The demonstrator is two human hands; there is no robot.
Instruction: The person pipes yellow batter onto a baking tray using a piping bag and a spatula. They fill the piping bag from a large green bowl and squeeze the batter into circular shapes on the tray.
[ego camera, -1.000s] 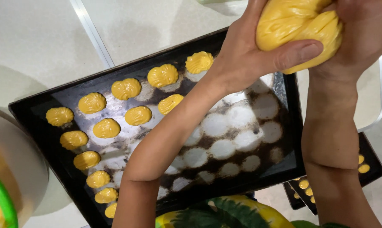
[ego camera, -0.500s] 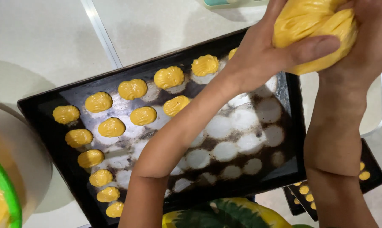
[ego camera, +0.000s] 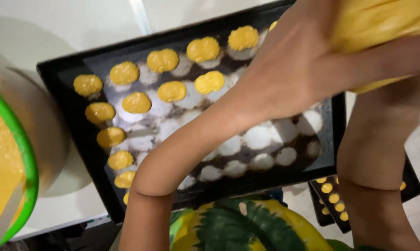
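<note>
Overhead, the person's left hand (ego camera: pixel 303 69) is wrapped tight around a yellow piping bag (ego camera: pixel 382 28); the right hand is out of frame. On the black baking tray (ego camera: pixel 66 79), batter mounds (ego camera: pixel 163 60) fill about half; white floured spots (ego camera: pixel 259 137) remain bare.

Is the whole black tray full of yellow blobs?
No, the yellow blobs cover only the left part of the black tray, while the white round marks on the right are bare.
</note>
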